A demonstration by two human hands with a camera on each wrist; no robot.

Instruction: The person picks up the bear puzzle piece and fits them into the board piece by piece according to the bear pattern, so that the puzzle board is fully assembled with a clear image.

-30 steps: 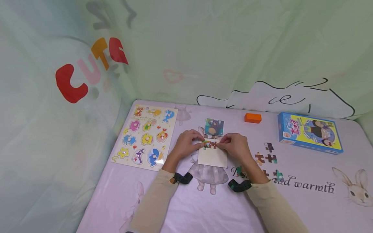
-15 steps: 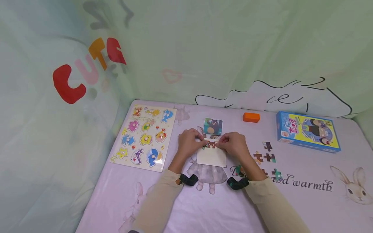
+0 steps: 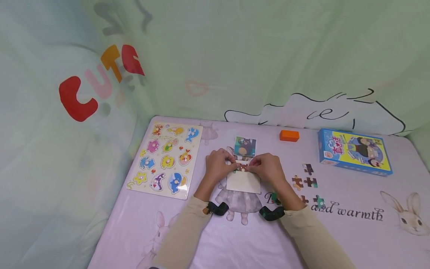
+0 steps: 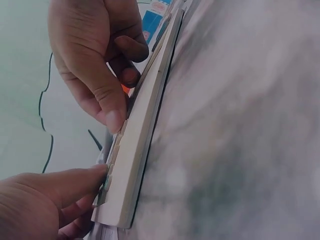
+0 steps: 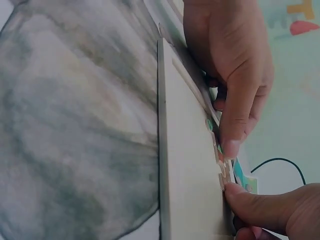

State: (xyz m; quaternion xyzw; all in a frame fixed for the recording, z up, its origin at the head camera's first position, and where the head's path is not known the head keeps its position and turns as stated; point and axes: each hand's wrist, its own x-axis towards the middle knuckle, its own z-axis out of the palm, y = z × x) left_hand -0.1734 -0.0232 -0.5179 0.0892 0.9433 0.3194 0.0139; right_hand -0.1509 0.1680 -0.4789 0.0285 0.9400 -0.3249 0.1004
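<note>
On a cream square puzzle board [image 3: 243, 183], my two hands meet near the far edge. The left hand [image 3: 216, 167] pinches a small jigsaw piece with green on it, its thumb at the piece's edge; the fingers hide much of it. The right hand [image 3: 267, 168] pinches a brown jigsaw piece [image 3: 242, 168] with thumb and forefinger, close beside the first piece. From the side, the right wrist view has both thumbs right at the pieces on the board's surface. Just beyond the board lies a square bear picture card [image 3: 245, 146].
Several loose jigsaw pieces [image 3: 310, 182] lie to the right, some partly behind the right forearm. Farther right is a blue and yellow box [image 3: 355, 151]; an orange block [image 3: 289, 135] stands at the back. A sea-animal knob puzzle [image 3: 167, 160] lies on the left.
The left hand has shifted slightly right, its fingertips now covering more of the left piece. The right hand has moved a little left. The brown piece shows less between the fingers.
</note>
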